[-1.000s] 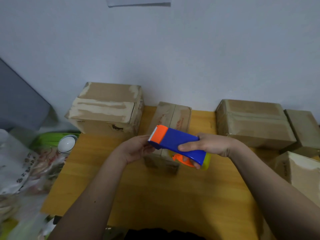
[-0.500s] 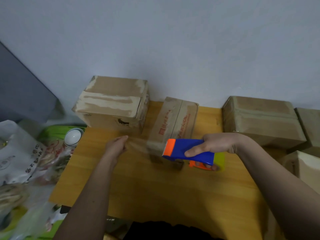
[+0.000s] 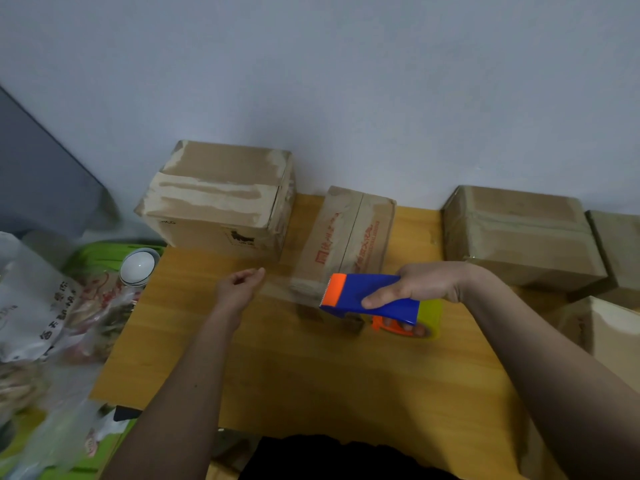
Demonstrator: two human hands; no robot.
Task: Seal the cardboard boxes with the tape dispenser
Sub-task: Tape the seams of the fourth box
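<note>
My right hand (image 3: 420, 287) grips a blue and orange tape dispenser (image 3: 367, 296) with a yellowish tape roll (image 3: 431, 317), held above the wooden table (image 3: 294, 368). A clear strip of tape (image 3: 291, 289) stretches leftward from the dispenser's toothed edge to my left hand (image 3: 239, 285), which pinches its free end. Behind the strip lies a narrow cardboard box (image 3: 349, 233) with red print, its top seam facing up. A larger, worn box (image 3: 221, 199) stands at the back left.
More cardboard boxes sit at the right: a big taped one (image 3: 519, 233), another (image 3: 620, 244) behind it and a pale one (image 3: 609, 334) near the edge. Left of the table lie plastic bags (image 3: 38, 317) and a white bowl (image 3: 138, 266). A wall rises behind.
My hands have moved apart: the left drew the tape end away to the left while the right carried the dispenser to the right, so a strip is now stretched between them.
</note>
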